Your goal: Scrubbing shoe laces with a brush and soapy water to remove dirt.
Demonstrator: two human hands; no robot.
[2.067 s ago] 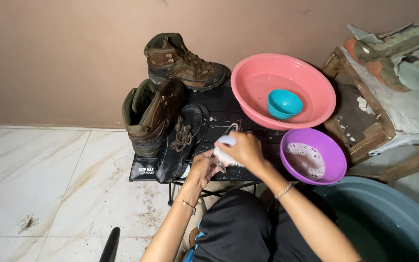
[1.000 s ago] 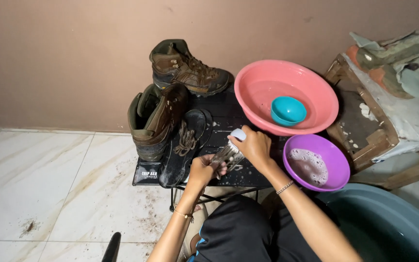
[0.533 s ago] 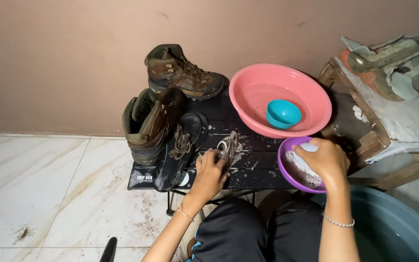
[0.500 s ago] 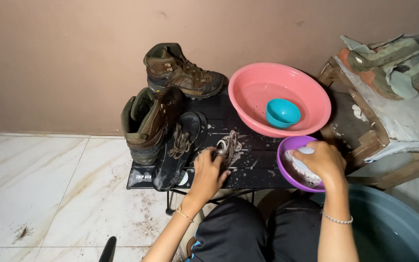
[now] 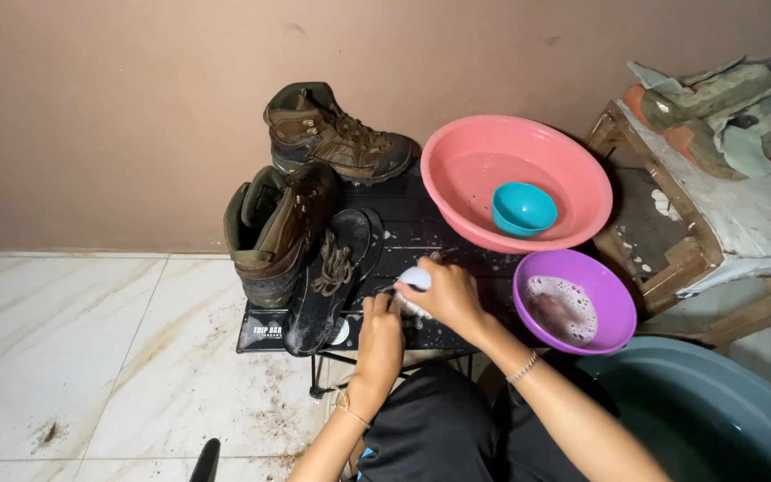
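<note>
My right hand (image 5: pixel 448 296) is closed around a small white brush (image 5: pixel 416 278) and presses it down on the black folding table (image 5: pixel 403 228). My left hand (image 5: pixel 380 332) lies just beside it and pins a wet bundle of shoelace, mostly hidden under both hands. To the left lies a black insole (image 5: pixel 314 308) with a brown lace (image 5: pixel 335 264) coiled on it. One brown boot (image 5: pixel 274 228) stands at the table's left edge. A second brown boot (image 5: pixel 336 134) lies at the back against the wall.
A pink basin (image 5: pixel 470 156) holding a teal bowl (image 5: pixel 523 208) sits at the table's back right. A purple bowl (image 5: pixel 601 290) of soapy water is by my right wrist. A dark tub (image 5: pixel 716 419) stands lower right. A wooden stool (image 5: pixel 671 259) carries worn shoe parts. Dirt speckles the floor tiles (image 5: pixel 91 357).
My right hand left the table, dipped the brush in the purple bowl, and is now back on the lace beside my left hand, which stayed put.
</note>
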